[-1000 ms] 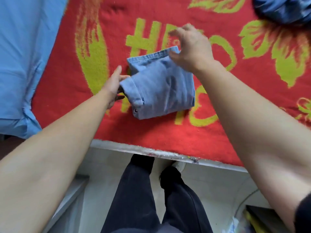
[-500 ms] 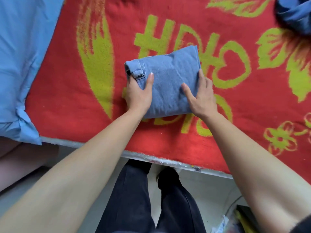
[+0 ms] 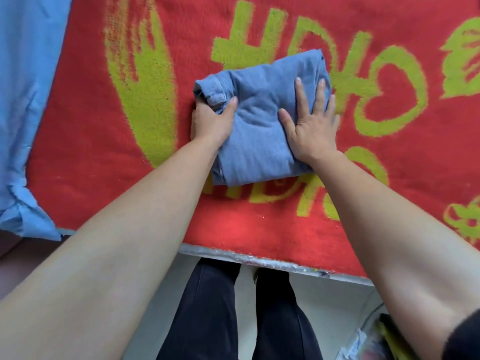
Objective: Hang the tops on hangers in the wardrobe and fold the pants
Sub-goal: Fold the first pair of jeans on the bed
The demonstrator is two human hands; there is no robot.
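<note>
Head view, looking straight down: closest in are the person's legs in dark trousers [image 3: 207, 307], standing on a pale floor [image 3: 324, 302], with some blurred clutter [image 3: 384, 339] at the lower right that is too unclear to name. Just beyond the feet runs a pale, scuffed edge strip [image 3: 259, 258], and over it lies a red blanket [image 3: 78, 152] of plush pile with yellow-green lettering and leaf shapes. Both bare forearms reach forward across this blanket; a dark sleeve [image 3: 465, 333] shows at the right arm's near end. At the middle of the blanket sits the pair of folded jeans [image 3: 262, 141], light blue denim made into a thick, compact bundle lying slightly askew. The left hand [image 3: 210, 120] grips the bundle's left side, thumb on top of the cloth and fingers curled round the edge just below a stitched band [image 3: 213, 89] that sticks out at the far left corner. The right hand [image 3: 311, 126] lies flat on the right half of the bundle, fingers straight and spread, pressing the denim down. To the left, a light blue sheet [image 3: 26, 100] covers the surface beside the blanket, bunched at its near corner. Farther back, a yellow-green heart outline [image 3: 394, 84] shows just to the right of the jeans.
</note>
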